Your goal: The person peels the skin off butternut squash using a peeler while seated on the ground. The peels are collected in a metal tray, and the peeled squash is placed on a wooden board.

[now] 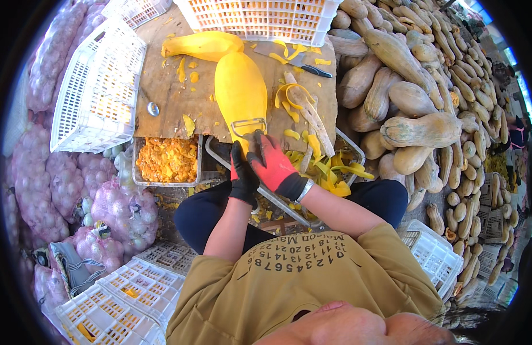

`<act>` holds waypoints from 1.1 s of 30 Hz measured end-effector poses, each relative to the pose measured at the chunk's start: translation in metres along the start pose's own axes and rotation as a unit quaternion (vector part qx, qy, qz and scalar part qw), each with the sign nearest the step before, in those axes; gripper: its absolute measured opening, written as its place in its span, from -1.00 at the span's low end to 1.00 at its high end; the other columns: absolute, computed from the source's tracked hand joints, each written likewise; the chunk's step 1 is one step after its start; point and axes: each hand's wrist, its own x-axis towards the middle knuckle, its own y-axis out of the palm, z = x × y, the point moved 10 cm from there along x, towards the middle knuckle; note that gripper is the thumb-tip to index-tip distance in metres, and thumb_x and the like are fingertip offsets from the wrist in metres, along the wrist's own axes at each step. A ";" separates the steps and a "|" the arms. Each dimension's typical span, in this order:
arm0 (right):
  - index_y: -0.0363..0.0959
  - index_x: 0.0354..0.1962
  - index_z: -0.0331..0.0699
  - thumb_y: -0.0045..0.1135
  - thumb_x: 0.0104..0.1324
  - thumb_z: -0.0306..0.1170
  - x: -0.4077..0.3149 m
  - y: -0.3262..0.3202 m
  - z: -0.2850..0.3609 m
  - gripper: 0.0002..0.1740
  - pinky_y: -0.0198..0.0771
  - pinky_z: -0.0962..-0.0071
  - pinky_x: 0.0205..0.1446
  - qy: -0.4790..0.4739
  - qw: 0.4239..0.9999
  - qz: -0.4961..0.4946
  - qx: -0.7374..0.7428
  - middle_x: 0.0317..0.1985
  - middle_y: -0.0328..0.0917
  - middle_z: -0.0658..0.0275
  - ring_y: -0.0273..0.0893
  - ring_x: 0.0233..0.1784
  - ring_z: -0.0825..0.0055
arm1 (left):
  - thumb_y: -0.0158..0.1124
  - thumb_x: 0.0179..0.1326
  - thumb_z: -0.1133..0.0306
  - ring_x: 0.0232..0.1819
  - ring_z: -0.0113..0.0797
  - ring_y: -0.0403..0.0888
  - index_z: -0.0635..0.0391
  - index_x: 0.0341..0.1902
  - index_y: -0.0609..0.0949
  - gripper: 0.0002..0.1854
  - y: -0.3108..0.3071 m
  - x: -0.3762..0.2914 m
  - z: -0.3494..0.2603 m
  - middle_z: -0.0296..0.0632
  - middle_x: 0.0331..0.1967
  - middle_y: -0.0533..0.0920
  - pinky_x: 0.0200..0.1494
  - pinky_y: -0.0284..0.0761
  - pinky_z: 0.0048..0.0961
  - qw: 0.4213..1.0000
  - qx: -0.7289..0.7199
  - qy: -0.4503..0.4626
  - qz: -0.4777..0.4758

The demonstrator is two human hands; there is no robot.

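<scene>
A peeled yellow squash (241,88) lies lengthwise on the wooden board (171,116), its narrow end towards me. My left hand (243,172), in a black and red glove, holds that near end. My right hand (272,161), in a red and black glove, has its fingers on a wide metal peeler (248,124) that rests across the squash. Behind lies another peeled squash (205,45). A knife with a black handle (316,70) and several peel strips (296,95) are at the right. A spoon (152,108) lies at the left.
A tray of orange pulp (167,160) stands front left, and a tray of peelings (335,172) front right. White plastic crates (97,86) flank the board's left and far sides. Unpeeled squashes (421,129) are heaped at the right, mesh sacks of onions (123,211) at the left.
</scene>
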 end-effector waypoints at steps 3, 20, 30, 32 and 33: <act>0.06 0.33 -0.41 0.12 0.28 -0.26 0.003 -0.005 0.018 -0.24 0.28 0.21 0.31 -0.007 0.998 0.055 0.006 0.30 0.17 -0.21 0.30 0.28 -0.12 | 0.12 0.26 -0.15 0.24 -0.22 0.43 0.04 0.28 0.42 -0.34 0.005 -0.002 0.007 -0.20 0.20 0.50 0.35 0.27 -0.25 0.990 -0.134 -0.029 0.026; 0.35 -0.10 -0.34 0.01 0.31 -0.24 0.182 -0.036 0.032 -0.65 0.48 0.04 -0.09 0.016 0.977 0.131 -0.165 -0.28 0.54 -0.18 0.55 -0.19 -0.13 | 0.20 0.17 -0.17 0.20 -0.13 0.45 -0.09 0.26 0.44 -0.34 -0.001 -0.001 0.005 -0.21 0.17 0.51 0.28 0.35 -0.03 0.999 -0.045 0.003 -0.024; 0.19 0.24 -0.40 0.13 0.27 -0.22 -0.087 -0.007 0.014 -0.32 0.42 0.15 0.12 -0.008 0.967 0.246 -0.057 0.07 0.38 -0.20 0.47 0.07 -0.08 | 0.12 0.22 -0.21 0.12 -0.11 0.53 0.00 0.20 0.48 -0.36 -0.018 0.003 0.010 -0.21 0.10 0.57 0.13 0.51 -0.08 0.993 -0.107 -0.016 -0.044; 0.24 0.21 -0.39 0.13 0.27 -0.22 -0.045 -0.025 0.020 -0.36 0.39 0.18 0.16 0.008 0.978 0.199 -0.065 0.01 0.45 -0.15 0.46 0.09 -0.04 | 0.16 0.20 -0.21 0.05 -0.16 0.54 -0.05 0.19 0.49 -0.38 -0.013 0.003 0.012 -0.25 0.06 0.58 0.03 0.52 -0.09 0.995 -0.079 -0.043 -0.030; 0.29 0.18 -0.34 0.11 0.28 -0.21 -0.010 -0.042 0.036 -0.41 0.40 0.18 0.09 -0.033 0.990 0.135 -0.025 -0.06 0.50 -0.10 0.47 0.05 -0.02 | 0.16 0.19 -0.21 0.03 -0.17 0.55 -0.06 0.19 0.48 -0.38 -0.006 0.003 0.010 -0.26 0.05 0.59 0.00 0.52 -0.10 0.996 -0.081 -0.030 -0.009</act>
